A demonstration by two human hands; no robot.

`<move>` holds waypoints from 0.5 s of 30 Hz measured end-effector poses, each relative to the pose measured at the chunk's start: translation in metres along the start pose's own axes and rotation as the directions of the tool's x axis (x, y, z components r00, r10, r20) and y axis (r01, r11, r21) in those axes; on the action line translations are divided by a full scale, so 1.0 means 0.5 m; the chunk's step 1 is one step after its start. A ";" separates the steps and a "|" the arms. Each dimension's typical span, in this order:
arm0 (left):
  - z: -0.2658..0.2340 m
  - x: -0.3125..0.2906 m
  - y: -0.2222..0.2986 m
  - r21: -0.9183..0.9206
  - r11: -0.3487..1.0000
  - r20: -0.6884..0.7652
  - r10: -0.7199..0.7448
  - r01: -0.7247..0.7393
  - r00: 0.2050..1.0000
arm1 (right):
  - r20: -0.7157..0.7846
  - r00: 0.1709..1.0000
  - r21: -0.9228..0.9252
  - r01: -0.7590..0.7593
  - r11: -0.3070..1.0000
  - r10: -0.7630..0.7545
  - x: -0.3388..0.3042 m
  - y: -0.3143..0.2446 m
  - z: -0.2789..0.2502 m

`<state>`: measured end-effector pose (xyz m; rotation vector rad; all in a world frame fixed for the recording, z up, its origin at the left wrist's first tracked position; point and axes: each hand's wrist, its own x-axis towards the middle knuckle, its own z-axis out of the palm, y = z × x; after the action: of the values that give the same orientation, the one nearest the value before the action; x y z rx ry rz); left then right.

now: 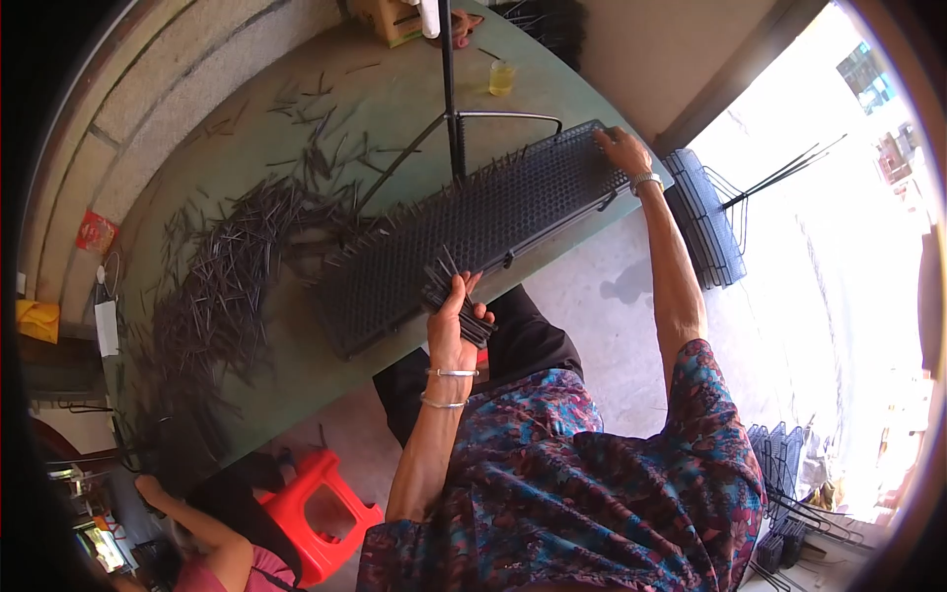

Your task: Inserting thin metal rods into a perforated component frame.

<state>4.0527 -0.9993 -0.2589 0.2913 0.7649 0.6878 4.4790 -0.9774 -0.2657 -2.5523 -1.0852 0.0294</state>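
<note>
My left hand [453,304] is closed around a bundle of thin dark sticks [477,330], held over the near edge of the panel. A long dark perforated panel [493,209] lies slantwise on the green table, its surface covered in small holes. Along its far edge stands a row of short dark sticks [402,212]. At the panel's right end my right hand [625,153] touches the corner with bent fingers held together. Whatever lies between those fingertips is too small to make out.
Loose dark sticks [247,232] are heaped on the green table [414,79]. A black pole [448,89] rises behind the panel, near a glass of yellow liquid [501,77]. Stacked panels [705,217] stand at right. Another person's arm [202,518] and a red stool [330,479] are lower left.
</note>
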 end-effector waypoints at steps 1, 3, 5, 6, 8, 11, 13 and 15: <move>-0.002 -0.002 0.002 0.021 1.000 -0.005 0.004 -0.004 1.000 | 0.008 1.000 0.019 -0.015 1.000 0.015 -0.007 0.001 0.003; -0.006 -0.010 0.006 -0.013 1.000 -0.036 0.015 -0.016 0.999 | -0.005 1.000 0.031 -0.018 0.999 0.019 -0.024 0.001 0.008; -0.015 -0.026 0.015 0.012 0.999 -0.047 0.034 -0.034 0.998 | 0.007 0.999 0.034 -0.033 0.999 0.032 -0.044 -0.021 0.006; -0.016 -0.035 0.019 0.039 0.998 -0.053 0.044 -0.042 0.998 | 0.009 0.999 0.032 -0.043 0.999 0.043 -0.052 -0.033 -0.003; -0.035 -0.039 0.027 0.030 0.998 -0.081 0.058 -0.056 0.995 | 0.016 0.999 0.051 -0.046 0.998 0.045 -0.080 -0.050 0.014; -0.049 -0.055 0.031 0.014 0.997 -0.096 0.080 -0.079 0.992 | 0.013 0.999 0.035 -0.033 0.999 0.032 -0.115 -0.075 0.008; -0.039 -0.082 0.037 0.061 0.997 -0.125 0.061 -0.054 0.990 | -0.015 1.000 0.034 -0.007 0.999 0.007 -0.132 -0.074 0.019; -0.023 -0.099 0.031 0.053 0.997 -0.100 -0.043 0.048 0.994 | 0.028 0.998 0.022 -0.060 0.998 0.059 -0.147 -0.103 0.002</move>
<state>4.0113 -1.0207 -0.2329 0.2905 0.8838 0.6422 4.3916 -0.9956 -0.2583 -2.5704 -1.0131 0.0911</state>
